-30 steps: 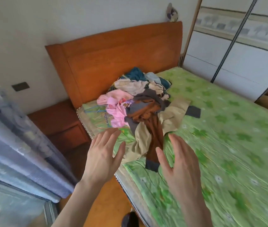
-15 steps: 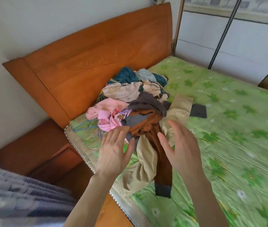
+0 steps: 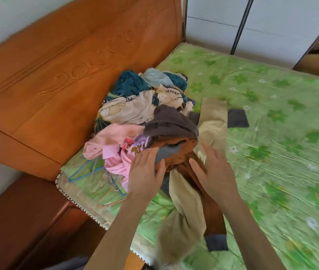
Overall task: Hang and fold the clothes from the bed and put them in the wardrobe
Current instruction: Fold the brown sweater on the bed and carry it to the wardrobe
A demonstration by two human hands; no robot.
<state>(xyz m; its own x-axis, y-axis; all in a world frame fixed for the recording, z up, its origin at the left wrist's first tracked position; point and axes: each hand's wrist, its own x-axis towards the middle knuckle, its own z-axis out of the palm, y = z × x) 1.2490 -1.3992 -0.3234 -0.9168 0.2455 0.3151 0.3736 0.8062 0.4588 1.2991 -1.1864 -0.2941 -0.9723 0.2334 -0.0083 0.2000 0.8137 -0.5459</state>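
Head view is showing the left hand point(image 3: 145, 172) and right hand point(image 3: 213, 172), fingers spread and gripping nothing, reaching either side of the rust-brown knitted garment point(image 3: 180, 154) topping the clothes heap on the green floral bed point(image 3: 271, 133), likely to lift it.

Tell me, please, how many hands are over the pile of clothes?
2. The left hand is open over the pink garment and the right hand is open over the brown garment. Neither hand grips anything yet.

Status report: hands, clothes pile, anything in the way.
Left hand and right hand open over clothes pile, nothing gripped. Brown garment between them. Hangers beside pile.
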